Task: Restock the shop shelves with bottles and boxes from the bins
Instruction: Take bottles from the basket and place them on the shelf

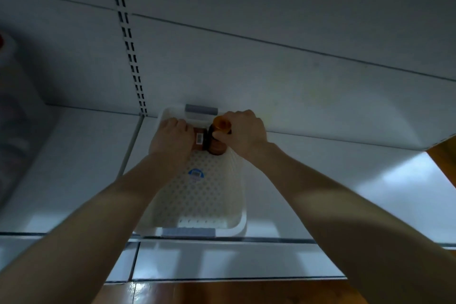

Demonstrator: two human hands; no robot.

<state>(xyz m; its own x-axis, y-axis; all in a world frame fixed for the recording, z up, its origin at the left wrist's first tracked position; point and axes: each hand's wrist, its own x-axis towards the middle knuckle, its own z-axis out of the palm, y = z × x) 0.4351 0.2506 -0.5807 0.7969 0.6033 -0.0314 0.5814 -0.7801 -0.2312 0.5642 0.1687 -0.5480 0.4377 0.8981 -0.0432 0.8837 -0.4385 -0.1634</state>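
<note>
Gripping stock at far end of white basket (197, 195) on shelf (320, 168): left hand (170, 142) wraps labelled bottle (200, 139), right hand (244, 131) pinches orange-capped bottle (220, 124). Only these 2 in basket; prob. early, most restocking left.

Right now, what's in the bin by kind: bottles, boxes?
Bottles: 2, orange-capped bottle in right hand, labelled bottle in left hand
Boxes: 0
Total in bin: 2; brown shape below them unclear.
</note>
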